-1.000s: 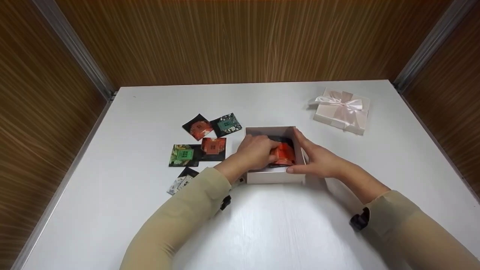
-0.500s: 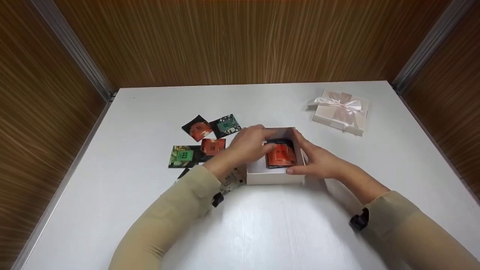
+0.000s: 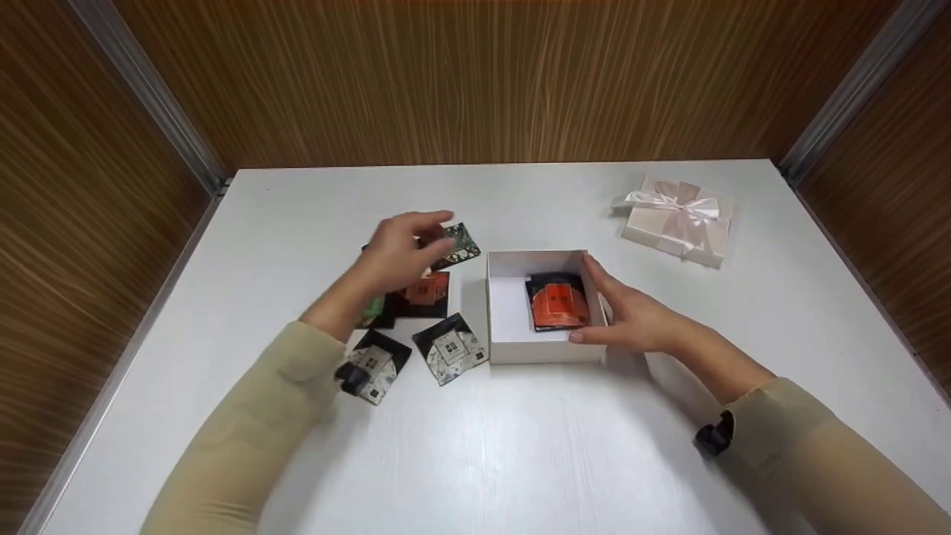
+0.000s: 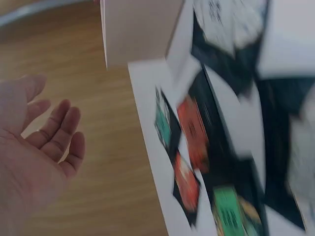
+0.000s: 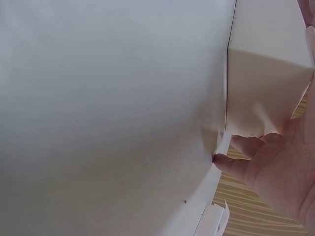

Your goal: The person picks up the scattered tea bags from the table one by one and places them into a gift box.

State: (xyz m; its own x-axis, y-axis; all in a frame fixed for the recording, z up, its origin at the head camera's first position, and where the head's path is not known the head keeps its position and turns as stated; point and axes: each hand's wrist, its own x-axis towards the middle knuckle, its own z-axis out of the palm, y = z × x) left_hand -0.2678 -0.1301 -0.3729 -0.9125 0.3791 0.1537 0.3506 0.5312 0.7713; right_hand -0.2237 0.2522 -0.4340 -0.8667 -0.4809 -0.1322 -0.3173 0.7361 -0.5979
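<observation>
My left hand [image 3: 397, 253] hovers over the far group of sachets, its fingers loosely bent and holding nothing. Beneath it, a teal-labelled sachet [image 3: 463, 251], a red one [image 3: 423, 291] and a green one [image 3: 376, 308] are partly covered. Closer to me lie two black-and-white sachets [image 3: 452, 349]. With thumb over the front rim and fingers along the right wall, my right hand [image 3: 631, 316] grips an open pale cardboard box [image 3: 546, 354]. Inside, against its right side, lies an orange-red sachet [image 3: 559, 305] with dark edges showing beneath it.
At the back right sits a pale box lid [image 3: 677, 223] with a pink satin bow. The white table [image 3: 520, 461] is walled by wood-patterned panels [image 3: 475, 82] at the back and sides.
My left hand has come out of the box and moved left over the sachets, uncovering the orange-red sachet inside and the two black-and-white ones. The right hand stays on the box.
</observation>
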